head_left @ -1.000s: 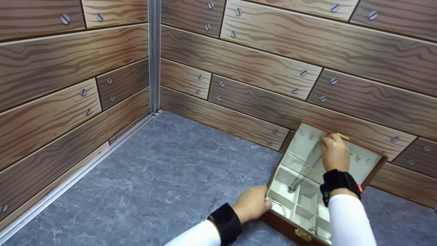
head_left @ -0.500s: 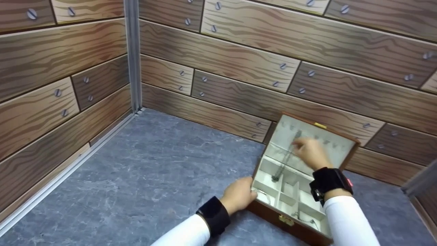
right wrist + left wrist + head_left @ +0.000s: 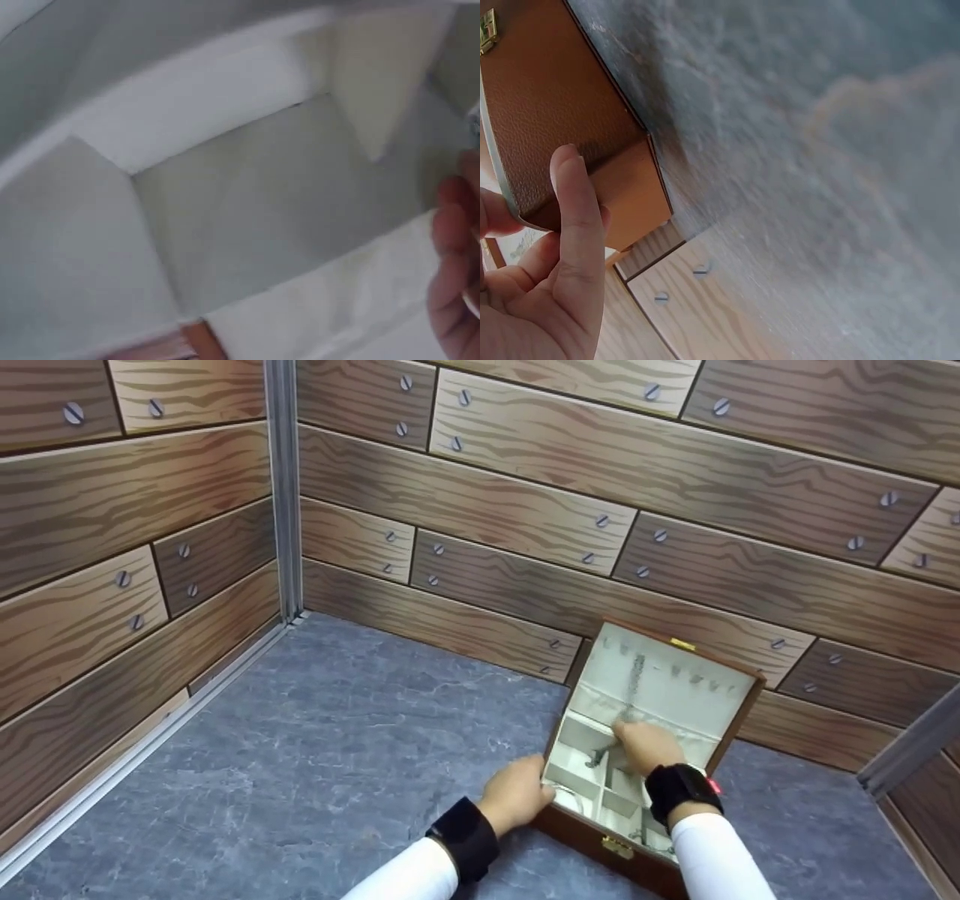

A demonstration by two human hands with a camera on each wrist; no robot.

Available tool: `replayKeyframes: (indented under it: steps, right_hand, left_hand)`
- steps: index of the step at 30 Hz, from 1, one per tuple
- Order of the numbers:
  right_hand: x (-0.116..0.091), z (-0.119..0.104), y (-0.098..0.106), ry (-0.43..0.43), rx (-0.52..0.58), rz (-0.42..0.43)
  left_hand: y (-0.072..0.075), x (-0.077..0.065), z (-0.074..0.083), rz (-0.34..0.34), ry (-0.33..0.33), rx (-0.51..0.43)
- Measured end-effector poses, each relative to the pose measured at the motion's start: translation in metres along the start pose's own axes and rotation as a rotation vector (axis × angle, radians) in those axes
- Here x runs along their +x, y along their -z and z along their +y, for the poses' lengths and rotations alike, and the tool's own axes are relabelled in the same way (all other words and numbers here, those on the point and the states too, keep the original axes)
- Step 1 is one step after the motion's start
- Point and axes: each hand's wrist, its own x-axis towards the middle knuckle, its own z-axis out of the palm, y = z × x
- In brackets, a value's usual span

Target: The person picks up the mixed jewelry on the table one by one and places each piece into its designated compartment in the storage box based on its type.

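Note:
An open brown jewelry box (image 3: 574,840) with a pale lining stands tilted in the head view. My left hand (image 3: 514,795) grips its left front corner; the left wrist view shows the thumb and fingers on either side of the box wall (image 3: 562,112). A thin silver necklace (image 3: 636,679) hangs from a hook inside the raised lid (image 3: 690,690). Lower down, the fingers of my right hand (image 3: 651,746) pinch its chain, and its end lies in a left compartment. In the right wrist view curled fingers (image 3: 454,255) show at the right edge, beside a bit of silver.
A bracelet (image 3: 574,797) lies in the front left compartment, and another chain (image 3: 637,835) near the front. A gold clasp (image 3: 618,847) sits on the box front. Wood-patterned walls (image 3: 450,607) stand behind and left of the grey marbled tabletop (image 3: 360,735).
My right hand has come down from the lid's hooks along the necklace to the lid's lower part. The necklace now hangs from the lid. The left hand keeps its hold on the corner.

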Motion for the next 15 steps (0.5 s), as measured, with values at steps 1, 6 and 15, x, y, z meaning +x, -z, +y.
replayKeyframes:
  steps: [1,6,15]
  right_hand:
    - [0.000,0.002,0.001,-0.012,0.018,0.002]
    - [0.009,0.009,0.019,-0.104,0.201,0.098]
    - [0.035,0.018,0.047,-0.394,0.279,0.338]
  left_hand:
    - [-0.001,0.000,0.000,0.002,-0.004,0.001]
    - [0.000,-0.001,-0.001,0.011,-0.014,0.011]
    - [-0.001,0.000,-0.001,0.035,-0.024,0.006]
